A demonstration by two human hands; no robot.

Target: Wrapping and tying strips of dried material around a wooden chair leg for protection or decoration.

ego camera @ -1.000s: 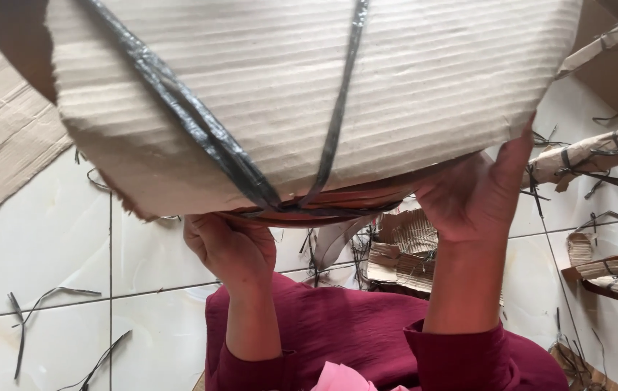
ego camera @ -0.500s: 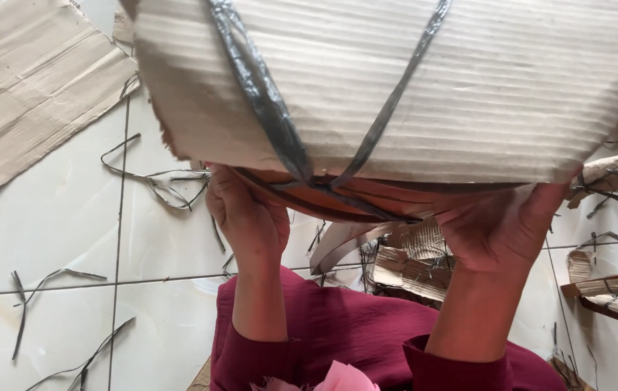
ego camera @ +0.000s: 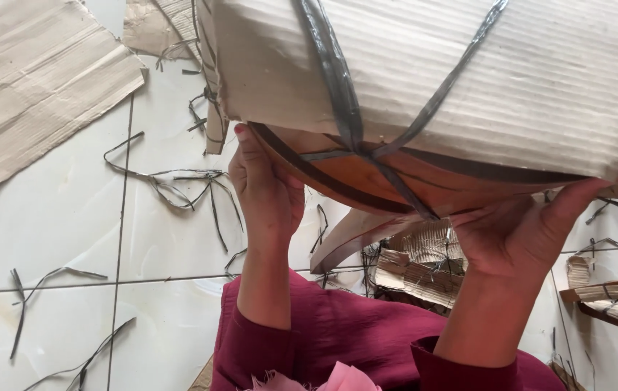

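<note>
Head view looks down on a large bundle wrapped in corrugated cardboard and bound with dark plastic straps, raised close to the camera; its top and right side run out of the picture, and its far faces cannot be seen. Under the wrapping an orange-brown curved edge shows, but what it belongs to is hard to make out. The left hand presses up against the bundle's lower left edge, fingers extended and partly tucked behind the cardboard. The right hand cups the underside from the right, palm up, fingers spread, their tips hidden by the wrap. Both forearms rise steeply from maroon sleeves. Below lie white floor tiles, a flat cardboard sheet and cut strap pieces.
</note>
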